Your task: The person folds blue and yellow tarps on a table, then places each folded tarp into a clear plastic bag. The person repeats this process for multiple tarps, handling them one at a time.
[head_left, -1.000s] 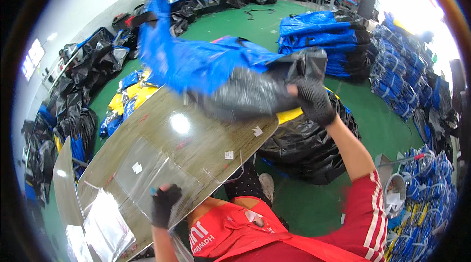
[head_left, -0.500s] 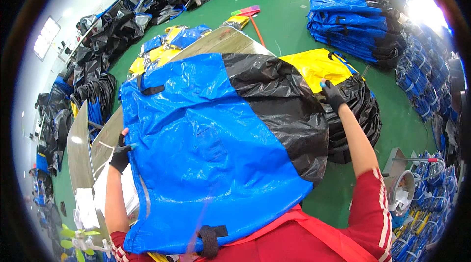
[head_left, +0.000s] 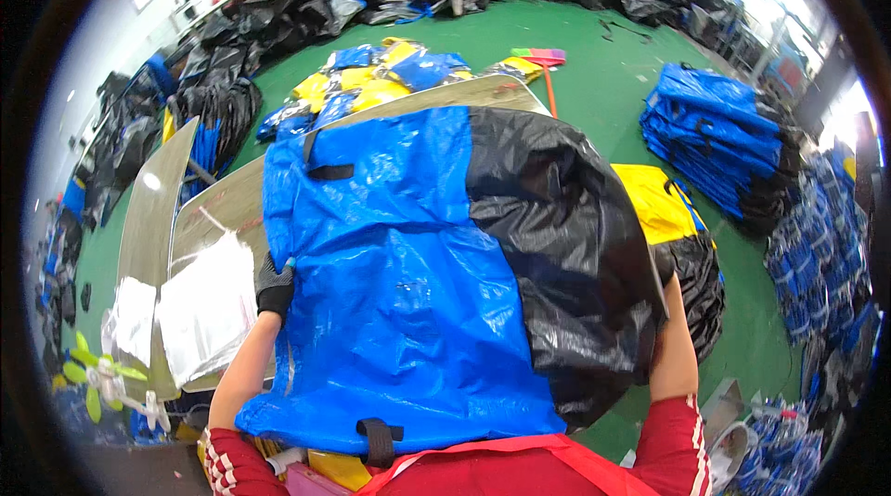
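One bag [head_left: 408, 245] spreads wide in front of you, blue on your left and black on your right, its far part over the table [head_left: 218, 199]; you cannot tell how much of it rests there. Your left hand [head_left: 276, 287], in a dark glove, is closed on the bag's left edge, thumb on the blue face. Your right hand [head_left: 664, 269] is at the black end, mostly hidden behind it, so its grip cannot be told. The blue part is creased, with one black strap [head_left: 331, 171] near its far left corner and a black loop [head_left: 379, 440] at its near edge, close to your red apron [head_left: 520, 451].

By your left forearm, shiny film [head_left: 209, 315] lies on the table, with a green fan [head_left: 109, 378] nearer you. Beyond the table's far edge, blue and yellow packets [head_left: 357, 83] lie heaped on the green floor [head_left: 594, 46], and a broom [head_left: 549, 88] lies just to their right. Past your right hand is a yellow-and-black pile [head_left: 650, 204]; farther out stands a blue-and-black stack [head_left: 710, 139], with tied bundles [head_left: 817, 236] near it.
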